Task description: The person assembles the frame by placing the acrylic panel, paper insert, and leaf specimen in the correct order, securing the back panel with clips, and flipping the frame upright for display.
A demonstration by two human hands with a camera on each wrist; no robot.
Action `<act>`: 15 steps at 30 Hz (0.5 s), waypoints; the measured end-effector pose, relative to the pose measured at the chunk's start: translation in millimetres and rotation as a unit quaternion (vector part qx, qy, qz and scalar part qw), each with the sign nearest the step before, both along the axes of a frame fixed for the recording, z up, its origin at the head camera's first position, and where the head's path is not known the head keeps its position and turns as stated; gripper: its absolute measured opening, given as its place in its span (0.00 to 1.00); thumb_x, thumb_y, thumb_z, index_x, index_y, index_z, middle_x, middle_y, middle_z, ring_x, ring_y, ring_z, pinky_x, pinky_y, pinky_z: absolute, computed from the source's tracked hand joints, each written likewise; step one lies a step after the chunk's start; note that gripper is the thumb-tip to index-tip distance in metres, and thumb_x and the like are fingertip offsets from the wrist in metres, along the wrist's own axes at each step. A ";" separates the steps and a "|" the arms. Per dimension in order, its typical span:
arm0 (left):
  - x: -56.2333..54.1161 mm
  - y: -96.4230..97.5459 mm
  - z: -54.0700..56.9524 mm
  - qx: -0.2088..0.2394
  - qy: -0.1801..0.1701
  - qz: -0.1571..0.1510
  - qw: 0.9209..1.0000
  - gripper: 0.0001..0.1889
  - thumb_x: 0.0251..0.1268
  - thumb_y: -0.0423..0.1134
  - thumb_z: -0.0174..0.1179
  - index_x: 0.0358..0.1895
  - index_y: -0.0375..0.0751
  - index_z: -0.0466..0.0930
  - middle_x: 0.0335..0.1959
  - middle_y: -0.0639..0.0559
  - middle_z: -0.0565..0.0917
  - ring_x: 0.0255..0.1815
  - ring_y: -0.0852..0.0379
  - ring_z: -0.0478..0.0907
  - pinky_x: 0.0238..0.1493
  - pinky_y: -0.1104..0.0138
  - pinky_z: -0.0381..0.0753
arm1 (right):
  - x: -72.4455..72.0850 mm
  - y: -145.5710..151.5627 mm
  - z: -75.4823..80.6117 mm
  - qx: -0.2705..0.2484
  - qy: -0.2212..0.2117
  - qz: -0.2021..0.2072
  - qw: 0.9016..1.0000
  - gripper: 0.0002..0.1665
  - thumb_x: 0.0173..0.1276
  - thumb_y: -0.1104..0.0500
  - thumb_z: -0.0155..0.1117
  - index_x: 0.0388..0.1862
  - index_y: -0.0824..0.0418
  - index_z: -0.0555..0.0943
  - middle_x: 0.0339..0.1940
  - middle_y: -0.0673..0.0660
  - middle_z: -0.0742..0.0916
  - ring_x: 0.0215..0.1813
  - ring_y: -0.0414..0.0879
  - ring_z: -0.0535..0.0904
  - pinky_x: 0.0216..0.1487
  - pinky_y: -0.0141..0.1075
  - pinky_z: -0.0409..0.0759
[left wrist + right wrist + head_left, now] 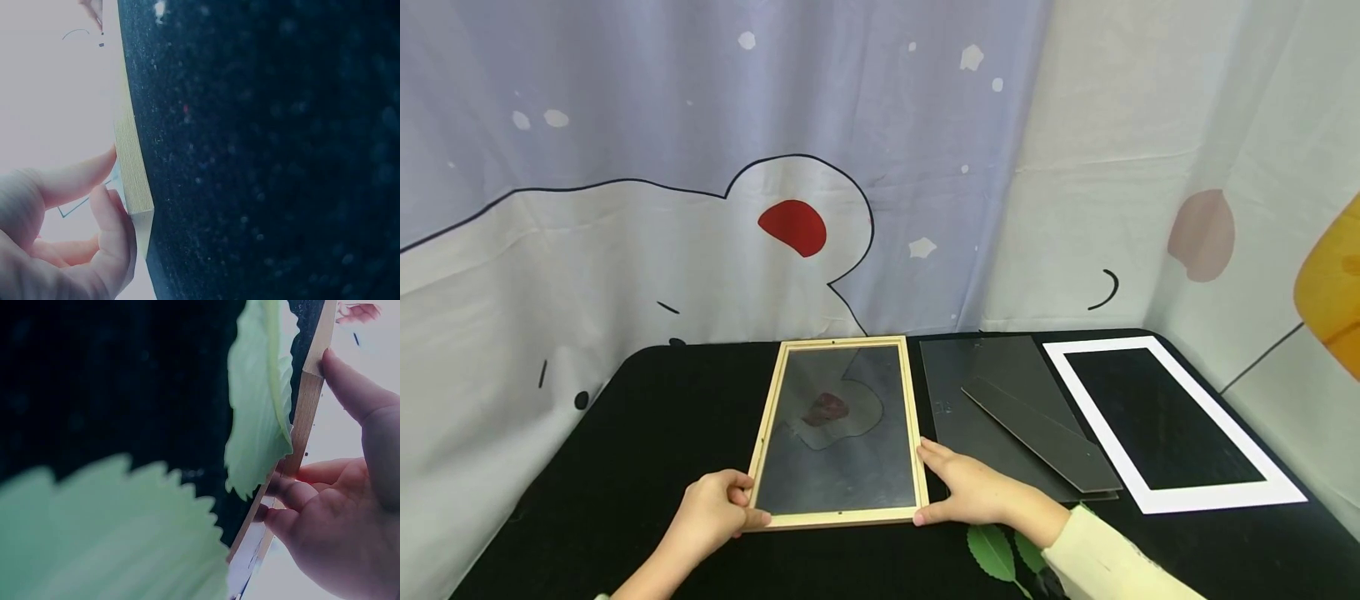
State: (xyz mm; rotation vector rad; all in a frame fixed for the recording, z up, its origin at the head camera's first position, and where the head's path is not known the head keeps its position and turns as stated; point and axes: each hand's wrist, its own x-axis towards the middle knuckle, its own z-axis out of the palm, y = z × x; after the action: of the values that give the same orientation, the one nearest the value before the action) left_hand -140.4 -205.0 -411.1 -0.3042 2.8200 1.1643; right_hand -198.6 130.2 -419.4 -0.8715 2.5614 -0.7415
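A light wooden picture frame (840, 518) with a clear, reflecting pane (842, 467) lies on the black-covered table. My left hand (706, 514) holds its near left corner, thumb on the near rail and bent fingers against the left side. In the left wrist view the thumb and curled fingers (112, 240) meet the frame's corner (140, 209). My right hand (973, 490) touches the right rail, fingers extended along it and thumb at the near right corner. The right wrist view shows this thumb (347, 384) against the wood (307, 406).
Right of the frame lies a dark grey backing board (992, 358) with a stand flap (1045, 433) angled across it. Farther right is a white mat border (1213, 500). Green leaves (991, 552) lie under my right forearm. A printed curtain (625, 267) hangs behind the table.
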 end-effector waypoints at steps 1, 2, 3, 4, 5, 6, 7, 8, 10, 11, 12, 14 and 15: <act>0.2 -0.2 0.3 0.001 0.000 0.000 1.000 0.28 0.36 0.30 0.77 0.46 0.22 0.78 0.25 0.48 0.74 0.18 0.56 0.73 0.21 0.64 0.76 | -0.2 -0.1 -0.1 0.000 0.001 0.000 1.000 0.58 0.56 0.40 0.71 0.71 0.75 0.59 0.76 0.67 0.59 0.74 0.60 0.58 0.69 0.54 0.61; 0.3 -0.5 0.3 0.001 0.002 -0.002 1.000 0.28 0.36 0.30 0.77 0.46 0.21 0.78 0.24 0.47 0.74 0.18 0.56 0.73 0.21 0.64 0.75 | -0.3 -0.2 -0.1 0.000 0.001 0.000 1.000 0.58 0.56 0.40 0.71 0.71 0.74 0.59 0.76 0.67 0.60 0.74 0.60 0.58 0.69 0.54 0.61; 0.4 -0.5 0.5 0.002 0.002 -0.002 1.000 0.28 0.36 0.30 0.77 0.46 0.21 0.78 0.24 0.47 0.74 0.18 0.56 0.73 0.21 0.64 0.75 | -0.4 -0.2 0.0 0.000 0.002 0.001 1.000 0.58 0.56 0.40 0.71 0.71 0.74 0.59 0.76 0.67 0.60 0.74 0.60 0.58 0.69 0.54 0.61; 0.2 -0.6 0.4 0.003 0.002 -0.003 1.000 0.28 0.36 0.30 0.77 0.46 0.21 0.78 0.24 0.47 0.74 0.18 0.56 0.73 0.21 0.64 0.75 | -0.4 -0.2 0.0 0.000 0.002 0.001 1.000 0.57 0.56 0.40 0.71 0.71 0.75 0.59 0.76 0.67 0.60 0.74 0.60 0.58 0.69 0.54 0.61; 0.1 -0.6 0.3 0.004 0.001 -0.001 1.000 0.28 0.36 0.30 0.77 0.46 0.22 0.78 0.24 0.48 0.74 0.18 0.56 0.73 0.21 0.65 0.76 | -0.4 -0.1 0.2 0.000 0.002 0.000 1.000 0.57 0.56 0.40 0.71 0.71 0.74 0.59 0.76 0.67 0.60 0.74 0.60 0.58 0.69 0.54 0.61; -0.1 -0.6 0.1 0.004 0.002 -0.001 1.000 0.28 0.36 0.29 0.77 0.46 0.22 0.78 0.24 0.48 0.74 0.18 0.56 0.73 0.21 0.65 0.75 | -0.3 0.0 0.4 0.000 0.002 0.000 1.000 0.57 0.56 0.40 0.71 0.71 0.74 0.59 0.76 0.67 0.60 0.74 0.60 0.58 0.69 0.54 0.61; -0.2 -0.7 0.0 0.004 0.002 -0.002 1.000 0.29 0.36 0.29 0.77 0.46 0.22 0.78 0.24 0.48 0.74 0.18 0.56 0.73 0.21 0.65 0.75 | -0.3 0.0 0.6 0.000 0.002 0.000 1.000 0.57 0.56 0.40 0.71 0.71 0.74 0.59 0.76 0.67 0.60 0.75 0.60 0.58 0.69 0.54 0.61; -0.3 -0.8 -0.2 0.003 0.003 -0.004 1.000 0.29 0.36 0.29 0.77 0.46 0.22 0.78 0.24 0.47 0.74 0.18 0.56 0.73 0.21 0.65 0.75 | -0.2 0.1 0.7 0.001 0.003 0.001 1.000 0.57 0.56 0.40 0.71 0.71 0.75 0.59 0.76 0.67 0.60 0.75 0.60 0.58 0.69 0.54 0.61; -0.8 -1.0 -0.8 0.002 0.004 -0.003 1.000 0.29 0.35 0.29 0.78 0.46 0.22 0.78 0.24 0.48 0.74 0.18 0.56 0.73 0.21 0.65 0.75 | 0.0 0.1 1.2 0.001 0.003 0.001 1.000 0.57 0.57 0.40 0.71 0.71 0.75 0.59 0.76 0.67 0.60 0.75 0.60 0.58 0.69 0.54 0.61; -0.9 -1.2 -1.0 0.002 0.005 -0.004 1.000 0.29 0.35 0.29 0.78 0.46 0.22 0.78 0.24 0.48 0.73 0.18 0.56 0.73 0.21 0.64 0.76 | 0.2 0.2 1.4 0.001 0.004 0.002 1.000 0.57 0.57 0.40 0.71 0.71 0.75 0.59 0.76 0.67 0.60 0.75 0.60 0.58 0.69 0.54 0.61; -1.0 -1.4 -1.4 0.001 0.007 -0.005 1.000 0.29 0.35 0.30 0.78 0.46 0.22 0.79 0.24 0.48 0.73 0.18 0.56 0.73 0.21 0.64 0.76 | 0.3 0.1 1.5 0.001 0.004 0.002 1.000 0.57 0.57 0.40 0.71 0.71 0.75 0.59 0.75 0.67 0.60 0.75 0.60 0.58 0.69 0.54 0.61; -1.1 -1.6 -1.6 0.001 0.008 -0.006 1.000 0.29 0.34 0.30 0.78 0.46 0.22 0.79 0.24 0.48 0.73 0.18 0.56 0.73 0.20 0.64 0.76 | 0.6 0.1 1.8 0.002 0.005 0.003 1.000 0.57 0.56 0.40 0.71 0.71 0.75 0.59 0.75 0.67 0.60 0.75 0.59 0.58 0.69 0.54 0.61; -1.2 -1.6 -1.5 0.001 0.007 -0.006 1.000 0.29 0.34 0.30 0.78 0.46 0.22 0.79 0.24 0.48 0.73 0.18 0.56 0.73 0.21 0.64 0.76 | 0.8 0.0 1.9 0.002 0.005 0.003 1.000 0.57 0.56 0.40 0.71 0.71 0.75 0.59 0.75 0.67 0.60 0.74 0.59 0.58 0.69 0.54 0.61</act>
State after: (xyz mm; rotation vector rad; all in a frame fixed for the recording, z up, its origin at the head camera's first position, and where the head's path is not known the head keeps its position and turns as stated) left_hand -141.6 -206.6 -412.7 -0.2787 2.8289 1.1705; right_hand -197.9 130.2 -417.6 -0.8828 2.5672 -0.7326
